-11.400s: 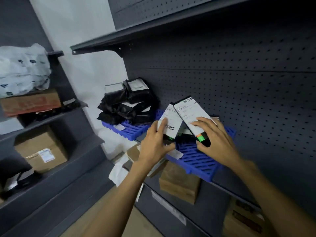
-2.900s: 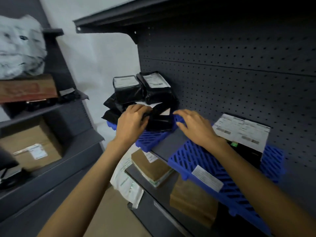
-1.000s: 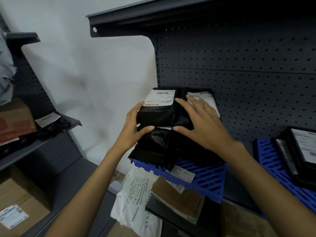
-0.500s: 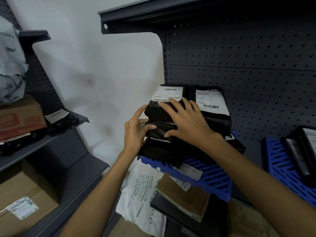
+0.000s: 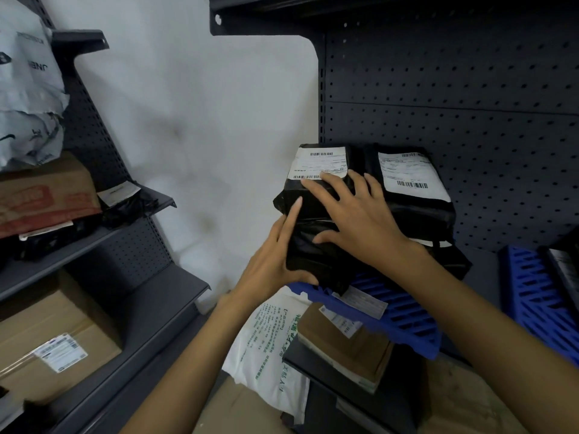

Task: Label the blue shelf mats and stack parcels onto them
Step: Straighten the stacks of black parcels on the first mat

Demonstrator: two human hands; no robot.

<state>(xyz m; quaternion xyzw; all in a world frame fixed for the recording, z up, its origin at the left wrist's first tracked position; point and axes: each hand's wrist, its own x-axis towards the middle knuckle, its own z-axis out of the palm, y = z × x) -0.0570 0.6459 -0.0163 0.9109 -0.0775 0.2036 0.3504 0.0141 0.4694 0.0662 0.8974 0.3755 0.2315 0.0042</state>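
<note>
black plastic parcels [image 5: 416,220]: soft mailer bags, piled several deep on the blue mat [image 5: 404,321] at the left end of the shelf, backed against the pegboard [image 5: 454,89]. two lie side by side on top, each with a white shipping slip facing up.

blue mat: slatted plastic. its front edge seems to jut past the shelf lip. a paper label [image 5: 363,303] is stuck on the front rim, just beside the lowest parcel.

left hand [image 5: 272,261]: fingers straight, pressed against the left face of the pile, thumb low at its foot. nothing clasped.

right hand [image 5: 357,214]: spread flat, palm down on the top left parcel [image 5: 313,195], one fingertip touching its slip. pressing, not gripping.

second blue mat [image 5: 529,305]: further right on the same shelf, well apart, with a dark parcel on it at the frame edge.

below: brown box [image 5: 344,352] and white bag [image 5: 269,336] on the lower shelf.

step, as judged: squaring up the pile. this mat's labelling looks done.

risks:
- the slick bags rest unevenly on each other, so a lopsided push could slide the top left parcel off the pile and over the open end, where no side wall stops it.
- weight pressed onto the jutting mat may tip it forward.
- a shifted parcel could cover the mat's label.
</note>
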